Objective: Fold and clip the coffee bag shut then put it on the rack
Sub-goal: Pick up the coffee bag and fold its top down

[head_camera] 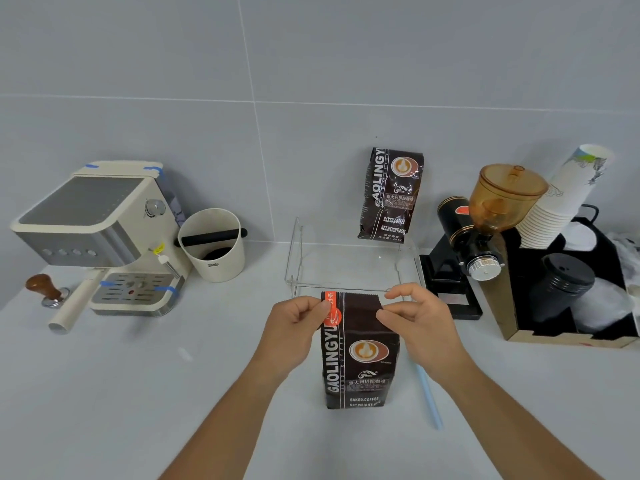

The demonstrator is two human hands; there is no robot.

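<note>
Coffee bag (360, 355): a dark printed bag is stood upright on the worktop (138, 393), just in front of the rack; its top edge is flat and unfolded, and no clip is seen on it.
Left hand (294, 322): the upper left corner of the coffee bag is pinched between thumb and fingers; the remaining fingers are curled in.
Right hand (415, 317): the upper right edge of the coffee bag is pinched by the thumb and forefinger; the other fingers are held loosely bent and apart above the bag.
Rack (349, 265): a clear stand is set on the worktop directly behind the held bag, between the knock box and the grinder.
Second bag (391, 195): a matching coffee bag is stood on the rack's rear right corner, leaned against the tiled wall.
Blue strip (428, 396): a long pale blue strip is laid on the worktop just right of the coffee bag, partly under the right forearm; whether it is the clip cannot be told.
Espresso machine (104, 237): placed at the far left, with a wooden-handled tamper (46, 289) beside it.
Knock box (211, 244): a cream tub with a black bar, stood right of the machine.
Grinder (485, 230): a black unit with an amber hopper, right of the rack.
Paper cups (564, 199): a tilted stack is held in a cardboard organiser at the far right.
</note>
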